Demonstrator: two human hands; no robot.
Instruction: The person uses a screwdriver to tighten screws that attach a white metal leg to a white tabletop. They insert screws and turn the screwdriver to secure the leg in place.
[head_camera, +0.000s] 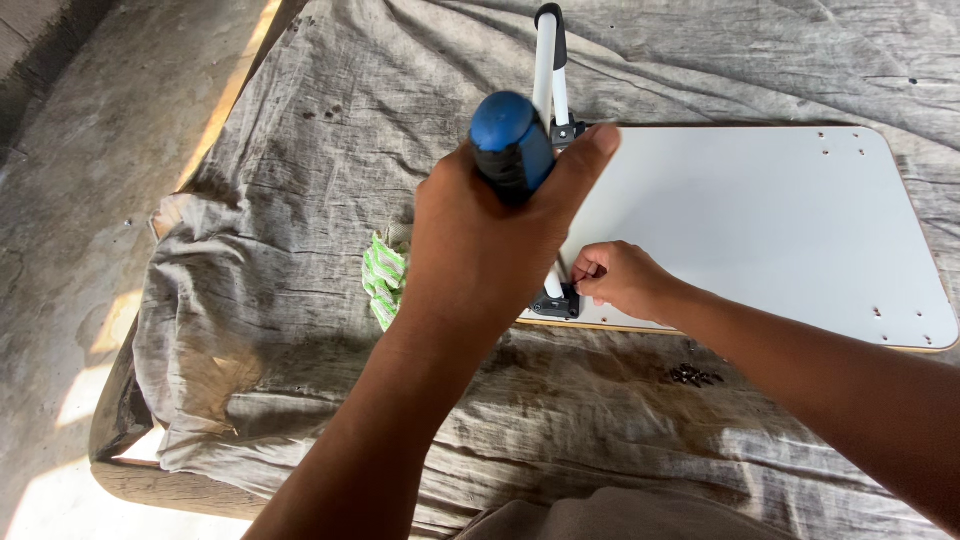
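Fastening leg bracket (556, 301) to board (760, 225)
Your left hand (480, 240) grips the screwdriver (512, 145); right hand (618, 277) pinches at the bracket. Keep the tip aligned.

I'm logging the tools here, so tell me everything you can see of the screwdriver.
The screwdriver shows only its handle: a rounded blue cap over a dark ribbed grip, plastic or rubber by its look. It stands about upright, butt toward the camera, wrapped by the left hand, over the white board's near-left corner. Its shaft and tip are hidden.
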